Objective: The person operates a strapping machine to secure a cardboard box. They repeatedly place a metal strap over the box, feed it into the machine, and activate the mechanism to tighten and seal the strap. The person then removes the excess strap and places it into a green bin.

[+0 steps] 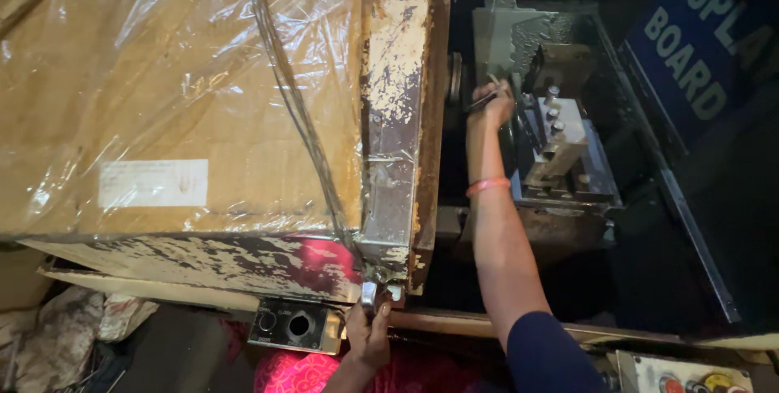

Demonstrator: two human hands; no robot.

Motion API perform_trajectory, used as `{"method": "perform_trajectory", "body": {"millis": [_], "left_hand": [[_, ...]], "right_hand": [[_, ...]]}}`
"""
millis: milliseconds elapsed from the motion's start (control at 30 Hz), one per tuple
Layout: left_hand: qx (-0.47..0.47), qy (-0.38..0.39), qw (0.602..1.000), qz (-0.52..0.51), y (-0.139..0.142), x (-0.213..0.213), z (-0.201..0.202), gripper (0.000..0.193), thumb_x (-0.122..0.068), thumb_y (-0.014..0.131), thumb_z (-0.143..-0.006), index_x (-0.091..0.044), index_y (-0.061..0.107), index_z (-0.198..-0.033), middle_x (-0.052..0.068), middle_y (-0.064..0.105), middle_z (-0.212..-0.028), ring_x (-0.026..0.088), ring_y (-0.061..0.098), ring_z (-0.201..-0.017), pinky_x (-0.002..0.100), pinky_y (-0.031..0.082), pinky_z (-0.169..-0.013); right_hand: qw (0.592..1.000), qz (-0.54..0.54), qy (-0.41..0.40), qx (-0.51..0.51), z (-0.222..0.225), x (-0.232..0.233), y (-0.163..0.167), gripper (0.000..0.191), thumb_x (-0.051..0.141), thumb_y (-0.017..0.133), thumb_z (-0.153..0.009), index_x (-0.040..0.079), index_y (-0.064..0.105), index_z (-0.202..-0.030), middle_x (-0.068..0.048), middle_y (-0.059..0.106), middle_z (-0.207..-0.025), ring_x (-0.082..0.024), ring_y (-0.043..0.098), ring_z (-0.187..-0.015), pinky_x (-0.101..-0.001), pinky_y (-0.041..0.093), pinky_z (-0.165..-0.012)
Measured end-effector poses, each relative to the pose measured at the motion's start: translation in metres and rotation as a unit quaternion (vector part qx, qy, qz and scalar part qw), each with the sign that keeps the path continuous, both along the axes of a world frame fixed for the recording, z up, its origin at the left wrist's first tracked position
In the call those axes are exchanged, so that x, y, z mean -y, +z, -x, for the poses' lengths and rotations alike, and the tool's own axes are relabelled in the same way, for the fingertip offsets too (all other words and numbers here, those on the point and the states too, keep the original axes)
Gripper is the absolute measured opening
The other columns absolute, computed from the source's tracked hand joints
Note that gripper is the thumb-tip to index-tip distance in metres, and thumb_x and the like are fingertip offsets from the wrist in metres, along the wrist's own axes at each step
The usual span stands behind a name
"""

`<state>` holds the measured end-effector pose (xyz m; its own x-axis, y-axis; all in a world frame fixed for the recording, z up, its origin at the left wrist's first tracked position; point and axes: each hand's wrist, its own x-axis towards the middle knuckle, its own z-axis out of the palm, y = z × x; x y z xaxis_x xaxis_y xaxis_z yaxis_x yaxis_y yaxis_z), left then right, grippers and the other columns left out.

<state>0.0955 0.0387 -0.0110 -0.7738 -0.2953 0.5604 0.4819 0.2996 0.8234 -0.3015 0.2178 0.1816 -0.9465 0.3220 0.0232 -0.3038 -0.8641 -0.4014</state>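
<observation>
A large cardboard box (162, 93) wrapped in clear plastic film is seen resting on top of the machine housing (393, 109), whose paint is worn and flaked. A white label (152, 183) is fixed to the box, left of the housing edge. Crumpled rags (73, 324) lie below the box, at the lower left of the housing.

Below the housing's lower corner, a black control plate (294, 324) with round openings is mounted. Just beside it, the left hand (369, 336) is closed around a small metal handle (370, 293) at the bottom corner of the housing; the fingers are wrapped narrowly about it.

To the right of the housing, inside the open machine bay, the right hand (493, 105) is extended forward with the arm outstretched. A thin dark rod-like tool (480, 102) is held in a narrow pinch between its fingers, close to the chuck (456, 77) at the housing's right face. An orange band (487, 186) is worn on that wrist. Just right of the hand, a metal tool post (560, 146) with upright bolts is set on the carriage.

Further right of the housing, a blue board (698, 44) with white lettering leans at the bay's edge. At the lower right, a panel with coloured push buttons (702, 381) is partly visible.
</observation>
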Motion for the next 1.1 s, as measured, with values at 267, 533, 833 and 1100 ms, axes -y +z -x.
{"method": "perform_trajectory", "body": {"millis": [267, 533, 833, 1100], "left_hand": [[-0.018, -0.021, 0.999, -0.034, 0.001, 0.003, 0.001, 0.018, -0.012, 0.060, -0.094, 0.003, 0.069, -0.100, 0.009, 0.066, -0.076, 0.019, 0.061, -0.066, 0.033, 0.050, -0.063], [-0.107, 0.046, 0.993, 0.023, -0.008, 0.003, 0.006, 0.020, -0.011, 0.063, -0.095, 0.005, 0.068, -0.104, 0.014, 0.072, -0.084, 0.026, 0.069, -0.067, 0.035, 0.054, -0.062], [0.100, -0.106, 0.989, -0.005, 0.023, 0.020, -0.015, 0.030, -0.027, 0.056, -0.097, 0.000, 0.062, -0.106, 0.016, 0.068, -0.091, 0.034, 0.064, -0.082, 0.043, 0.052, -0.076], [0.200, 0.151, 0.891, 0.379, 0.069, 0.163, -0.031, 0.030, -0.033, 0.052, -0.101, -0.008, 0.068, -0.106, 0.017, 0.069, -0.087, 0.040, 0.065, -0.082, 0.052, 0.047, -0.075]], "right_hand": [[0.967, -0.239, 0.067, 0.065, 0.010, -0.009, -0.013, 0.038, 0.043, 0.050, -0.104, 0.011, 0.067, -0.092, 0.002, 0.051, -0.058, -0.010, 0.035, -0.038, -0.0282, 0.023, -0.036], [0.954, -0.268, 0.122, 0.049, 0.026, -0.016, -0.006, 0.028, 0.038, 0.056, -0.101, 0.014, 0.062, -0.088, 0.003, 0.048, -0.057, -0.011, 0.035, -0.040, -0.0283, 0.024, -0.036], [0.897, -0.432, -0.043, -0.080, 0.034, 0.015, -0.039, 0.027, 0.032, 0.063, -0.108, 0.006, 0.063, -0.100, -0.001, 0.060, -0.086, -0.014, 0.055, -0.078, -0.0321, 0.046, -0.069], [0.833, -0.541, 0.028, -0.115, 0.081, -0.013, -0.071, 0.024, 0.028, 0.056, -0.112, 0.005, 0.060, -0.110, -0.001, 0.059, -0.089, -0.014, 0.052, -0.079, -0.0317, 0.043, -0.069]]}}
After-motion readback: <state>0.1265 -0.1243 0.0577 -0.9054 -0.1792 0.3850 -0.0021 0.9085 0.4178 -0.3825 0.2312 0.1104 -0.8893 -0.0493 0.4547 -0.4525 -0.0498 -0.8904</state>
